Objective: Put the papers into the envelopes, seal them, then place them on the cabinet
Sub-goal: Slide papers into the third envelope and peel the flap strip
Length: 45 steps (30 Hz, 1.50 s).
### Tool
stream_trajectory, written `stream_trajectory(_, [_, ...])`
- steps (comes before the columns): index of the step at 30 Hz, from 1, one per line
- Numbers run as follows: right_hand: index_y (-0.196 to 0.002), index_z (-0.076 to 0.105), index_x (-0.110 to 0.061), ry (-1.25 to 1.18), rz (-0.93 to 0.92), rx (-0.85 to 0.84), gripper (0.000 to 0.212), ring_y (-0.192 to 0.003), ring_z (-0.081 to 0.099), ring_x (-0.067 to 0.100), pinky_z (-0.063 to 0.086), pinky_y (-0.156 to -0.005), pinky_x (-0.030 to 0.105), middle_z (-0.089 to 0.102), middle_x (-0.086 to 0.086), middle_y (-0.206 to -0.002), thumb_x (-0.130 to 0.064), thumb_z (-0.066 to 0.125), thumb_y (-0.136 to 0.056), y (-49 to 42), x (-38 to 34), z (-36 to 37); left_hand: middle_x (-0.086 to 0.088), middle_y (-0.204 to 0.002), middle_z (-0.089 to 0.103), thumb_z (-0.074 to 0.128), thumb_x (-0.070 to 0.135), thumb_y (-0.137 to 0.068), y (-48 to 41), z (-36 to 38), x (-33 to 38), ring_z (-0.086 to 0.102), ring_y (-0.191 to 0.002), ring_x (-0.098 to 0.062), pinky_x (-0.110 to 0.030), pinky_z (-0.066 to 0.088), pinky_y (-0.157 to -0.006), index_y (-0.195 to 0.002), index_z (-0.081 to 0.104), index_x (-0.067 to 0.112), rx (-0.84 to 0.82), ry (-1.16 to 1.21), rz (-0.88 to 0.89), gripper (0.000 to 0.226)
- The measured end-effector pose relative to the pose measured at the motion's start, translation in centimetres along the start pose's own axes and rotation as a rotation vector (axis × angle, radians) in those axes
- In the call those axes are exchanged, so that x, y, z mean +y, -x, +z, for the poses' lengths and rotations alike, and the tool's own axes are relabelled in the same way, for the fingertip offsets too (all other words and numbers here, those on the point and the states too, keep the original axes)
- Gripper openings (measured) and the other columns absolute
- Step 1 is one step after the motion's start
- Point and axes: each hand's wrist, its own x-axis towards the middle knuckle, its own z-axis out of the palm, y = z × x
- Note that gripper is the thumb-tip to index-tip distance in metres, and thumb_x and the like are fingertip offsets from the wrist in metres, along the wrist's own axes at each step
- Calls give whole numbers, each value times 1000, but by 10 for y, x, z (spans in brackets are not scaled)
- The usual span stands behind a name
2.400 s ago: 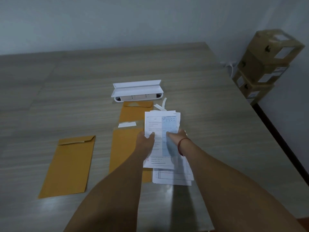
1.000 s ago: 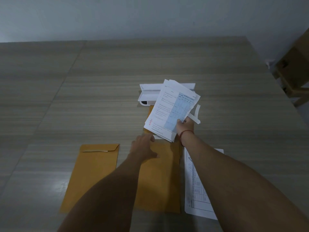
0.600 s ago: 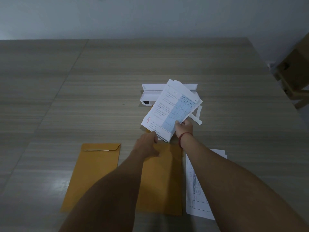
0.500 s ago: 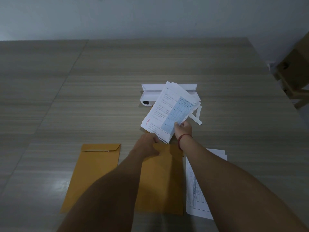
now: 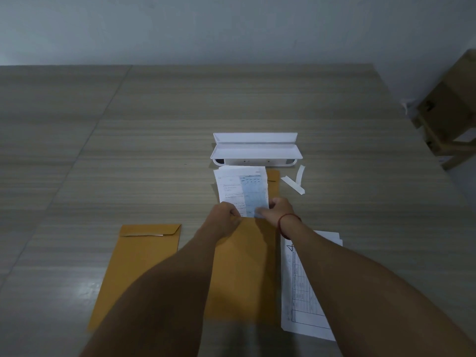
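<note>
Brown envelopes (image 5: 139,274) (image 5: 244,266) (image 5: 273,181) three, paper stacks (image 5: 242,189) (image 5: 296,305) two

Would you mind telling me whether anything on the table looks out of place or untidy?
Two white paper strips lie loose in a V shape on the table, right of the white tray; they look like discarded scraps. The sheets under the right forearm are slightly fanned. Nothing seems spilled or damaged.

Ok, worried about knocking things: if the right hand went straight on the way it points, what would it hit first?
Probably the far envelope just beyond the papers the right hand grips, then the white tray; depth is unclear.
</note>
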Motion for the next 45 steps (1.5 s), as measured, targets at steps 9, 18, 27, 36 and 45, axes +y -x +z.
stream_trajectory(9, [-121, 61, -6, 220, -19, -68, 33, -116, 61, 29, 51, -84, 29, 61, 11, -131, -21, 62, -92, -2, -6, -9, -12, -97, 68, 61, 7, -84, 2, 4, 5, 61, -93, -24, -27, 46, -76, -87, 69, 3, 86, -1, 44, 9])
stream_trajectory(18, [-123, 60, -7, 241, -42, -79, 31, -118, 60, 26, 53, -95, 35, 61, 10, -131, -18, 59, -94, -4, -6, -16, -11, -97, 68, 61, 8, -86, 3, 6, 14, 61, -93, -24, -29, 48, -79, -90, 69, 4, 75, -25, 62, 10])
stream_trajectory(27, [-127, 59, -4, 375, -64, -148, 38, -115, 61, 29, 52, -97, 37, 62, 15, -129, -17, 61, -92, -1, -3, -24, -11, -99, 68, 61, 8, -85, 8, 8, 10, 62, -95, -24, -29, 50, -80, -88, 68, 4, 67, -21, 91, 8])
stream_trajectory(36, [-112, 62, -17, 356, -131, -118, 22, -104, 61, 24, 51, -95, 39, 64, 8, -119, -16, 63, -90, 1, -5, -21, -16, -96, 67, 62, 6, -84, 9, 7, 12, 62, -92, -30, -31, 47, -77, -86, 67, 2, 101, 60, 47, 7])
stream_trajectory(45, [-114, 68, -13, 345, -214, -125, 23, -109, 62, 21, 48, -96, 32, 67, 8, -121, -13, 53, -96, 1, -2, -21, -15, -96, 67, 63, 7, -83, 11, 9, 8, 62, -91, -29, -27, 45, -75, -83, 68, 4, 132, 109, 5, 6])
